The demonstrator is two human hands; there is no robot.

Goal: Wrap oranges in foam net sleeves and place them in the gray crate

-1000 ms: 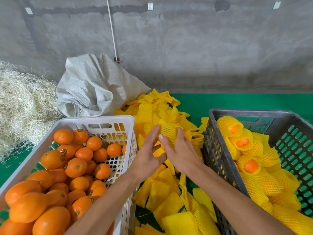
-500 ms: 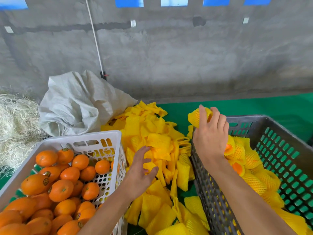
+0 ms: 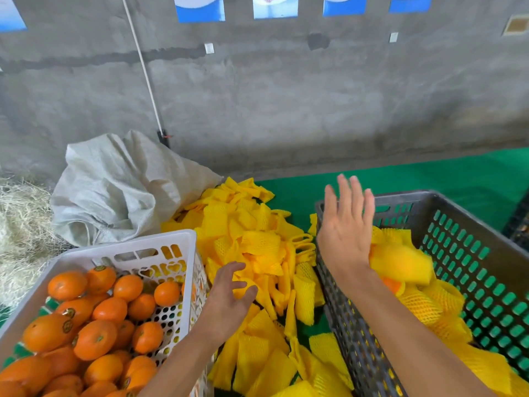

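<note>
Both hands hold nothing. Left hand [image 3: 229,293] has loose, spread fingers just above the pile of flat yellow foam net sleeves [image 3: 257,253], beside the white plastic basket [image 3: 160,247] full of bare oranges [image 3: 94,338]. Right hand [image 3: 347,224] is flat and wide open over the near wall of the gray plastic crate [image 3: 469,222]. A blurry orange wrapped in yellow net [image 3: 400,263] sits just beside that wrist, on top of other wrapped oranges [image 3: 429,308] in the crate. Farther back lies a crumpled white woven sack [image 3: 120,184] and dry straw [image 3: 20,224], by the gray concrete wall [image 3: 286,96].
</note>
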